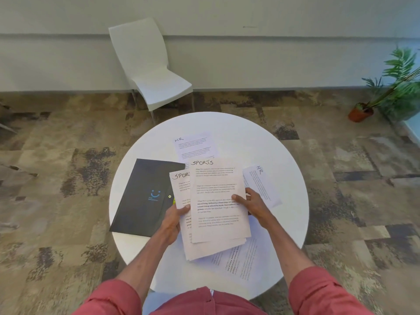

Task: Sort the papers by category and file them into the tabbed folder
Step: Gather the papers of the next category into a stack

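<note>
head view: round white tabletop (272, 155) seen from above
left hand (173, 220): closed on the left edge of the sports papers (216, 201)
right hand (253, 204): pinching the top sports sheet's right edge, thumb on top
folder (145, 196): black, shut, flat on the tabletop just left of the held stack
hr sheets (195, 145): one behind the stack, another (261, 185) to its right

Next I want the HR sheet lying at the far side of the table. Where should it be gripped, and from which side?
Grip the far HR sheet at its far right corner, coming from the right. That end lies flat and bare on the white table; its near edge is hidden behind the SPORTS papers held in the left hand and right hand, so slide the corner before pinching.
</note>
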### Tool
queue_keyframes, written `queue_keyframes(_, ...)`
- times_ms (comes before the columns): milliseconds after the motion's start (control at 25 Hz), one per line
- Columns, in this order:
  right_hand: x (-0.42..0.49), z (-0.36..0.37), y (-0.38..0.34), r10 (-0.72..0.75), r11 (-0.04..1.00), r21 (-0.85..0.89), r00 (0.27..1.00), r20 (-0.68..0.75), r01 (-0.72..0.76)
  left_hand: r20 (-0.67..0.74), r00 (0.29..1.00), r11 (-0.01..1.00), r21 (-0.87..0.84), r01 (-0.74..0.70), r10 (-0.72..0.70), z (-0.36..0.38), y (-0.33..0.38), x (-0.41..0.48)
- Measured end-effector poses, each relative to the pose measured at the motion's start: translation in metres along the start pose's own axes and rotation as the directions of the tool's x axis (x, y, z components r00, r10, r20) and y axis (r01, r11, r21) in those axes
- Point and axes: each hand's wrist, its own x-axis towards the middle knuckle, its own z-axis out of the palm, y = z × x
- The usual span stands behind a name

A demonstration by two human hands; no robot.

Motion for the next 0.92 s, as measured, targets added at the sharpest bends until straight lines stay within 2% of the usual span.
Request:
queue_keyframes(80, 0.002, 0.002, 0.001, -0.033, 0.999, 0.013, 0.998, -0.055, 0.034, 0.005, 1.000, 1.000, -0.003, 0.014, -0.014, 0.002, -0.004, -0.001)
queue_keyframes(200, 0.002, 0.003, 0.005, -0.091, 0.995, 0.045, 0.996, -0.015, 0.091, 0.014, 1.000, 1.000, 0.000, 0.023, -0.023, 0.005, -0.006, -0.005)
queue_keyframes(480, -0.014, 0.008, 0.012, 0.021, 0.998, 0.064, 0.995, 0.101, -0.028, 0.067, 0.997, 0.996, 0.081, 0.042, -0.047, 0.008, -0.012, -0.008)
queue_keyframes(600, -0.019, 0.014, 0.016, 0.033, 0.998, 0.039, 0.976, 0.217, -0.043, 0.114, 0.989, 0.995, 0.009, 0.098, -0.099, 0.013, -0.012, -0.010)
queue_keyframes(680, -0.018, 0.018, 0.025, 0.100, 0.995, 0.010, 0.973, 0.207, -0.104, 0.156, 0.982, 0.994, -0.011, 0.112, -0.109, 0.018, -0.011, -0.011)
queue_keyframes(800, -0.012, 0.023, 0.036, 0.171, 0.984, 0.032, 0.974, 0.145, -0.178, 0.125, 0.992, 0.992, 0.128, 0.018, -0.034, 0.023, -0.016, -0.002)
queue_keyframes(920, -0.011, 0.026, 0.036, 0.138, 0.989, 0.048, 0.986, 0.095, -0.143, 0.034, 0.994, 0.943, 0.314, -0.107, 0.101, 0.026, -0.018, 0.003)
